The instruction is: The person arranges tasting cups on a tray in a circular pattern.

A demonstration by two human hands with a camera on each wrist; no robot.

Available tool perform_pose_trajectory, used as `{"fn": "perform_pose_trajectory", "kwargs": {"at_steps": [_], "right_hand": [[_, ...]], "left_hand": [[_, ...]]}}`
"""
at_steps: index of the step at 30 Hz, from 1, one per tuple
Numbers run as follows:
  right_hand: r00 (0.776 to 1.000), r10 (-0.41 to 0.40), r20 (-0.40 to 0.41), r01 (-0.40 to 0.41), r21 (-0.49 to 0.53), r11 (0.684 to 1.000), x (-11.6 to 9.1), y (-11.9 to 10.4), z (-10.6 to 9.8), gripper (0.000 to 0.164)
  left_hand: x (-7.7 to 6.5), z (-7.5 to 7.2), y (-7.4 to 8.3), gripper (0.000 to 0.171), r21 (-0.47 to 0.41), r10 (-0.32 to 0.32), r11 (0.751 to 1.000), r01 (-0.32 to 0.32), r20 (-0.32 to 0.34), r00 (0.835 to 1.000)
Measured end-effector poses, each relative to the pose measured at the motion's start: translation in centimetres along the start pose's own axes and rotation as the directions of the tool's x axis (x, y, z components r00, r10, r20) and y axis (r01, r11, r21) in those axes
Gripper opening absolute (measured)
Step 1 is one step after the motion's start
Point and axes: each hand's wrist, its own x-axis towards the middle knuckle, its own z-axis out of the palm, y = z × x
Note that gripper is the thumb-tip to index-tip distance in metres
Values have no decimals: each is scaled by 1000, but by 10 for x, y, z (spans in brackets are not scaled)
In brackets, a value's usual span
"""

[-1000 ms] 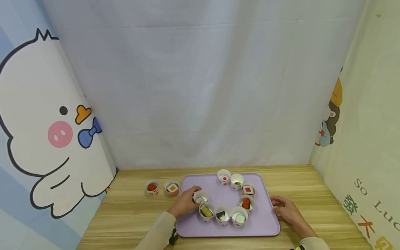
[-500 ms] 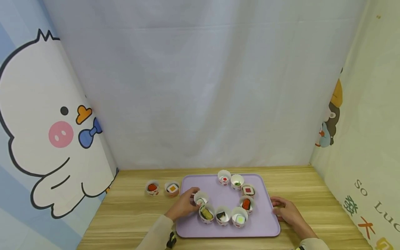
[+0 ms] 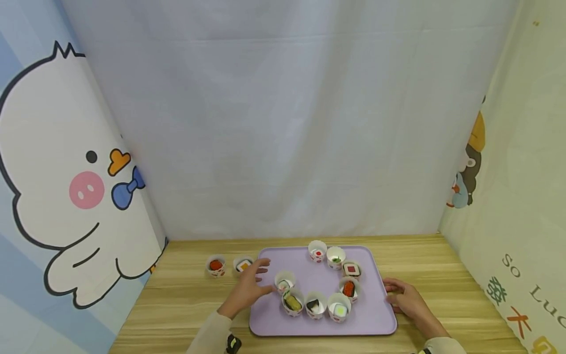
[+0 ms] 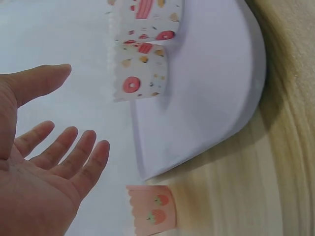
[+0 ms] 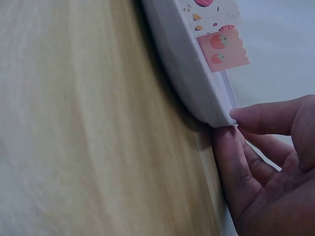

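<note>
My left hand point(image 3: 248, 289) hovers over the left edge of the lilac tray point(image 3: 376, 319), fingers spread and holding nothing. Just right of its thumb stands a white paper cup point(image 3: 285, 281) with a pale sushi piece inside. In the left wrist view the palm shows, apart from the patterned cup point(image 4: 140, 73). At the tray's right edge, my right hand point(image 3: 408, 299) pinches the rim, thumb on top and fingers beneath in the right wrist view. Several paper cups with toy-like sushi pieces form a curved row on the tray, among them one with a green-yellow piece point(image 3: 292, 301).
Left of the tray on the wooden table point(image 3: 177, 295) stand a cup with a red-topped piece point(image 3: 215, 266) and a pink cup with an orange-centred piece point(image 3: 242, 264), partly behind my left hand. A white cloth point(image 3: 283, 123) hangs behind the table.
My left hand has let go of the cup on the tray's left side, opened and drawn back to the left. The cup stays in place. My right hand has not moved.
</note>
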Motion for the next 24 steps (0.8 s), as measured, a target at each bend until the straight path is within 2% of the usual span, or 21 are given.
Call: {"fn": "perform_pose_trajectory", "kwargs": {"at_steps": [8,14,18,24], "right_hand": [[1000,16,-5,-16,-14,1000,-1,-1,0,58],[1000,19,-7,-19,-17,1000,1,1,0,58],[1000,16,0,-16,-12,1000,0,1,0,58],[1000,-1,-1,1,-12,1000,-2,-2,0,56]], "left_hand": [[-13,-15,20,64,3,-5,1000,6,-123,992],[-21,-28,30,64,-49,-41,998,32,-181,983],[-26,-40,33,65,-90,-80,994,63,-209,975],[-30,-60,29,67,-64,-100,994,87,-246,964]]}}
